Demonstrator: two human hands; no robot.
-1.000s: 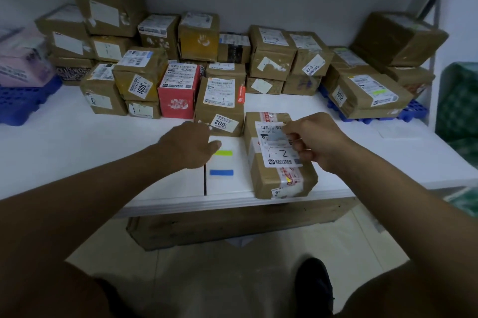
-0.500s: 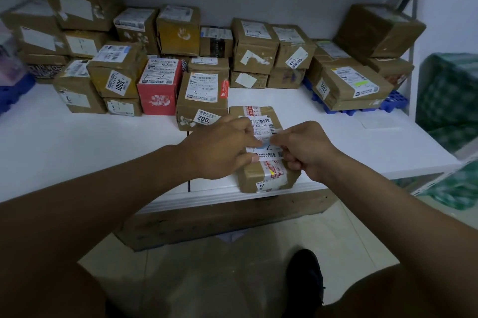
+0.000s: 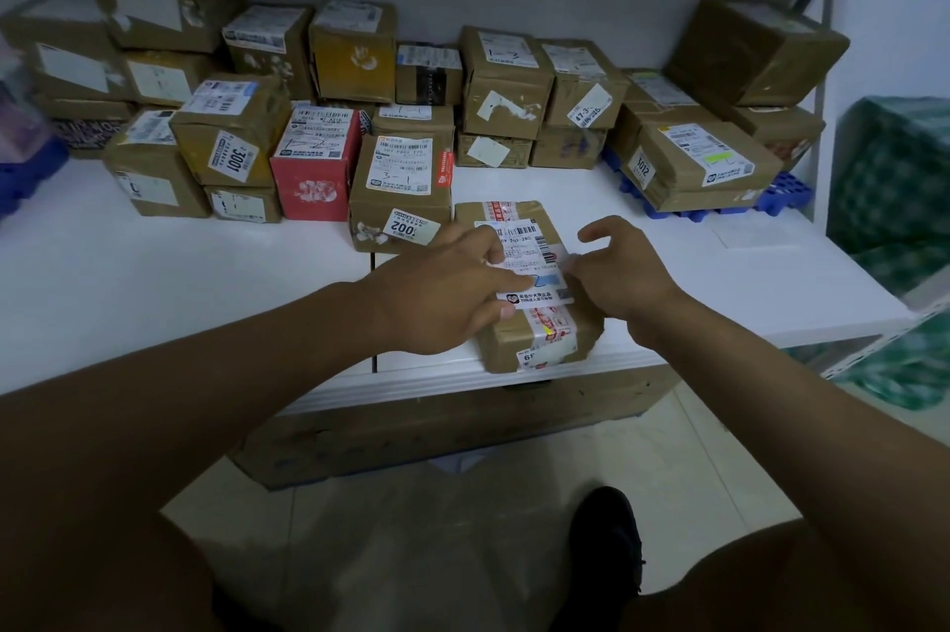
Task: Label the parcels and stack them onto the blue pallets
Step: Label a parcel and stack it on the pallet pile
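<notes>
A brown taped parcel [image 3: 540,341] lies at the front edge of the white table [image 3: 154,281]. On its white shipping label sits a small blue sticker [image 3: 549,279]. My left hand [image 3: 437,294] reaches over the parcel from the left, and its straight fingers press on the label right beside the sticker. My right hand [image 3: 619,271] hovers over the parcel's right edge with relaxed, spread fingers and holds nothing. A blue pallet [image 3: 784,199] at the back right carries several brown parcels. Part of a second blue pallet [image 3: 25,173] shows at the far left.
Several labelled brown parcels and a red box [image 3: 313,168] are stacked along the wall, with parcel "002" [image 3: 398,199] just behind the hands. A flat cardboard box [image 3: 437,431] lies under the table. A green checked bag [image 3: 894,189] stands at the right.
My left hand left the sticker sheet and came onto the parcel. The right hand brought a blue sticker to the label, then let go and opened.
</notes>
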